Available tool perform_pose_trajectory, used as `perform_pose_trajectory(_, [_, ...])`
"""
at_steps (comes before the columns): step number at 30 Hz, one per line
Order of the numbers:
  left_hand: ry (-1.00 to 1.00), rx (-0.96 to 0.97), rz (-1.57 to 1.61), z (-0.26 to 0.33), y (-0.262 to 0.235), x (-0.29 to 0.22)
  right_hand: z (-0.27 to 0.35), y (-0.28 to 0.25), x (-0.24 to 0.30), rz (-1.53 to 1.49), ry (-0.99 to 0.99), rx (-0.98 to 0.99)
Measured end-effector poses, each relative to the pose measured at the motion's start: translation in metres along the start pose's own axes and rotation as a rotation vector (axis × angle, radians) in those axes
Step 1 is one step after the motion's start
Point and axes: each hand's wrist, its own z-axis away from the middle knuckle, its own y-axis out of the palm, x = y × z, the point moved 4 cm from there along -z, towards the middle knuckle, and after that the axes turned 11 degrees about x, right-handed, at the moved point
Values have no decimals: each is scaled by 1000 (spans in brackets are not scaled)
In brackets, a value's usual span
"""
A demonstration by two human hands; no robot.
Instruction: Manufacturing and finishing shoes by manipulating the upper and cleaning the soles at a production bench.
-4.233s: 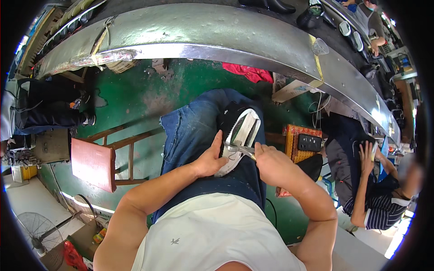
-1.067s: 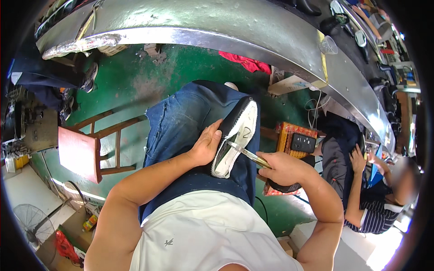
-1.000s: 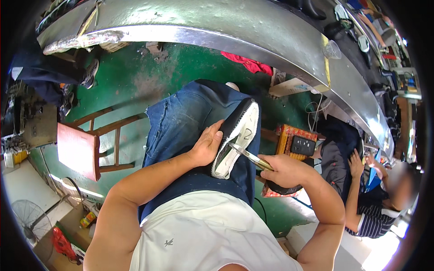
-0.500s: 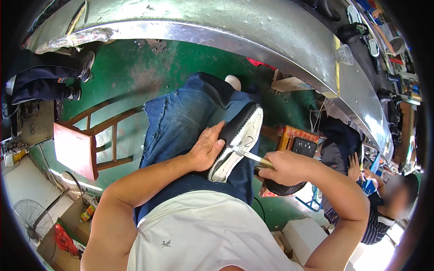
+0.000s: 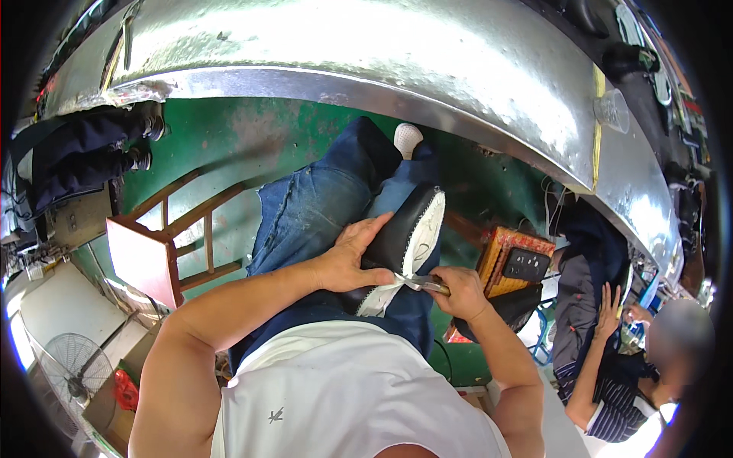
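Compared with half a second ago, the pincers [image 5: 429, 285] have shifted toward the near end of the black shoe [image 5: 393, 238], and the right hand [image 5: 460, 291] has come in closer behind them. The shoe has rolled so that more of its upper faces the viewer, and the left thumb now lies across the serrated margin.

The shoe lies on the right thigh of the jeans [image 5: 309, 202], white bottom [image 5: 424, 233] turned up and to the right, far end toward the knee, near end at the lap. The right grip is closed firmly round the pincer handles. The tool's head meets the white edge at mid-length; whether its jaws are clamped on material cannot be told. The left hand [image 5: 351, 256] bears on the upper with thumb and forefinger set wide apart; the other fingers are obscured, so how tightly that grip is closed cannot be told.

Progress, as judged: partial. Along the far half, the serrated edge lies neatly against the bottom; whether it is secured cannot be verified. The middle, under the tool, appears to be receiving attention, and the near stretch is partly masked. No outsole is fitted.

Beyond the knees stands a metal-clad surface [image 5: 366, 46], a clear cup [image 5: 611, 111] at its near edge.
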Motion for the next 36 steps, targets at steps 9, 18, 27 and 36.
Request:
perform_pose_trajectory(9, [-200, -61, -44, -10, 3, -26, 29, -45, 45, 304, 170, 11])
perform_pose_trajectory(18, [-40, -433, -253, 3, 38, -29, 25, 9, 30, -301, 491, 28])
perform_pose_trajectory(27, [13, -292, -642, 1, 46, -55, 39, 47, -4, -661, 438, 35])
perform_pose_trajectory(36, [-178, -125, -656, -7, 39, -79, 55, -16, -1, -913, 488, 170])
